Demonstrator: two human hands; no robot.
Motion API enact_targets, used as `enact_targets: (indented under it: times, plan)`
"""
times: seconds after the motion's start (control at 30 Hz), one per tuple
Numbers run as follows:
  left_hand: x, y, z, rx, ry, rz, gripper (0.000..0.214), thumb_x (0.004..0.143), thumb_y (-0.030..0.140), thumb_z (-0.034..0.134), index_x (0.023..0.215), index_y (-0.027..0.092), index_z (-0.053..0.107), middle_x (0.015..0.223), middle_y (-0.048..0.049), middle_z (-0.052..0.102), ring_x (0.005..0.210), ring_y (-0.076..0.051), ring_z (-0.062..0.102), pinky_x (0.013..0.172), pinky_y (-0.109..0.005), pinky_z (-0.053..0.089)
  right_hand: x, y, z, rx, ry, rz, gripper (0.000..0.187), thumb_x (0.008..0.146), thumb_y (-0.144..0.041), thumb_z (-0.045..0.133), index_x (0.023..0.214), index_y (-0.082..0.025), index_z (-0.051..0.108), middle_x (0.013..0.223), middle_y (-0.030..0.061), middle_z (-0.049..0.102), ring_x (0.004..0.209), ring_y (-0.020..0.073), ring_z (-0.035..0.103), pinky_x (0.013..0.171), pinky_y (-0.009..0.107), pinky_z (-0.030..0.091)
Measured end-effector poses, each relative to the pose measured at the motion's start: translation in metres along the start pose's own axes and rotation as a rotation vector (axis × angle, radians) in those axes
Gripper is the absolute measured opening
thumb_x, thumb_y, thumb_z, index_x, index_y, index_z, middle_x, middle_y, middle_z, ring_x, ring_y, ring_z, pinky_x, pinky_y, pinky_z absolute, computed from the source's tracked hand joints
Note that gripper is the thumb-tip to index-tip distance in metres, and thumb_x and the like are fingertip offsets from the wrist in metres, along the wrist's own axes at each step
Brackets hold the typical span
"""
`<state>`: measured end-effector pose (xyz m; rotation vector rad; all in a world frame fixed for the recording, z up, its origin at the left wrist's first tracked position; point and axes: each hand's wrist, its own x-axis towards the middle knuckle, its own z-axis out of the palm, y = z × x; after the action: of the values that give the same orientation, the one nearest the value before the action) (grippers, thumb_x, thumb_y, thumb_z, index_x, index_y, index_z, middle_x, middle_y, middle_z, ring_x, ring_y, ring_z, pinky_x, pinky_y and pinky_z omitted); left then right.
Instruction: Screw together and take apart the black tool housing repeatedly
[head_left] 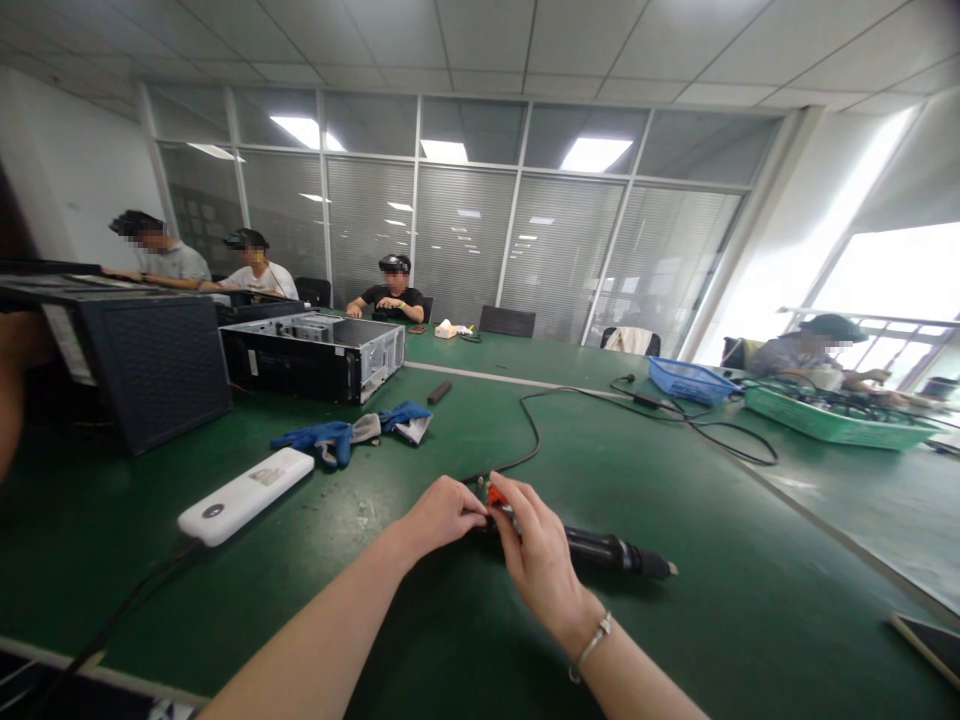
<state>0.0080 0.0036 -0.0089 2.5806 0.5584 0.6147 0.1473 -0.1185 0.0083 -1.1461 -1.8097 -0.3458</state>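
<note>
A black electric screwdriver lies on the green table, its tip pointing right. Its rear end is hidden behind my hands. My left hand is closed in a pinch at that rear end, near where a black cable comes out; what sits between the fingertips is too small to make out. Around a small orange piece my right hand curls its fingers, over the screwdriver's body. The orange piece is mostly covered, so its kind does not show.
Blue-grey work gloves and a white power strip lie to the left. Beyond stand an open computer case and a dark case. A blue basket and a green basket are at right. Several people sit around.
</note>
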Motion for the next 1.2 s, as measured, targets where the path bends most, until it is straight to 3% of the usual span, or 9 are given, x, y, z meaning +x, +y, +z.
enact_targets:
  times: [0.13,0.27,0.47,0.73,0.83,0.97,1.03,1.2]
  plan:
    - [0.000,-0.001,0.001,0.037,0.014,-0.012,0.017,0.081,0.017,0.061,0.071,0.016,0.075,0.066,-0.0005,0.070,0.061,-0.012,0.060,0.061,-0.019,0.038,-0.001,-0.002,0.001,-0.019,0.000,-0.019,0.046,0.094,-0.015,0.043,0.138,-0.026,0.038,0.123,0.0112,0.056,0.110,0.0217,0.058,0.090,0.039,0.053]
    - [0.000,0.001,0.000,0.025,-0.002,-0.022,0.015,0.080,0.017,0.062,0.074,0.017,0.076,0.069,-0.0003,0.071,0.065,-0.013,0.061,0.064,-0.019,0.039,-0.002,0.001,0.001,-0.044,0.052,0.036,0.041,0.092,-0.017,0.049,0.132,-0.027,0.046,0.111,0.0097,0.058,0.099,0.0208,0.060,0.083,0.038,0.055]
    - [0.000,0.003,-0.001,0.031,0.001,0.001,0.014,0.082,0.019,0.063,0.078,0.016,0.076,0.074,-0.0026,0.073,0.070,-0.014,0.065,0.067,-0.019,0.041,-0.001,0.004,0.001,0.010,0.041,-0.055,0.054,0.092,-0.008,0.044,0.142,-0.029,0.034,0.117,0.0104,0.058,0.105,0.0199,0.059,0.085,0.036,0.054]
    - [-0.001,0.007,-0.004,0.005,0.008,-0.029,0.014,0.080,0.018,0.063,0.082,0.018,0.077,0.079,-0.0019,0.075,0.073,-0.015,0.065,0.069,-0.020,0.043,-0.009,-0.001,-0.007,0.063,0.274,-0.121,0.067,0.089,-0.011,0.050,0.147,-0.028,0.020,0.115,0.0115,0.061,0.103,0.0228,0.062,0.084,0.044,0.056]
    - [-0.001,0.006,-0.003,0.016,0.022,-0.055,0.015,0.079,0.017,0.062,0.079,0.015,0.076,0.074,-0.0021,0.074,0.066,-0.015,0.064,0.062,-0.020,0.042,-0.010,-0.009,-0.015,0.012,0.099,-0.122,0.060,0.089,-0.016,0.053,0.144,-0.023,0.030,0.115,0.0126,0.062,0.104,0.0236,0.062,0.089,0.042,0.054]
    - [-0.002,0.004,-0.003,0.021,-0.007,-0.034,0.018,0.080,0.021,0.061,0.088,0.018,0.077,0.084,-0.0026,0.075,0.076,-0.017,0.067,0.069,-0.020,0.045,-0.010,-0.024,-0.024,0.077,-0.388,-0.203,0.046,0.091,-0.017,0.049,0.136,-0.022,0.043,0.117,0.0095,0.064,0.105,0.0196,0.062,0.093,0.033,0.052]
    - [-0.002,0.004,-0.003,0.040,0.004,-0.045,0.019,0.081,0.023,0.062,0.093,0.020,0.076,0.088,-0.0030,0.075,0.082,-0.018,0.067,0.074,-0.021,0.046,-0.015,-0.028,-0.027,0.111,-0.565,-0.196,0.043,0.090,-0.016,0.048,0.133,-0.022,0.046,0.112,0.0075,0.065,0.099,0.0179,0.064,0.089,0.030,0.053]
    - [-0.003,0.008,-0.003,0.045,0.004,-0.074,0.020,0.081,0.023,0.063,0.096,0.021,0.076,0.090,-0.0040,0.075,0.082,-0.019,0.068,0.074,-0.022,0.046,-0.032,-0.024,-0.030,0.110,-0.734,-0.107,0.046,0.089,-0.013,0.047,0.134,-0.023,0.044,0.112,0.0070,0.063,0.098,0.0185,0.062,0.090,0.032,0.053]
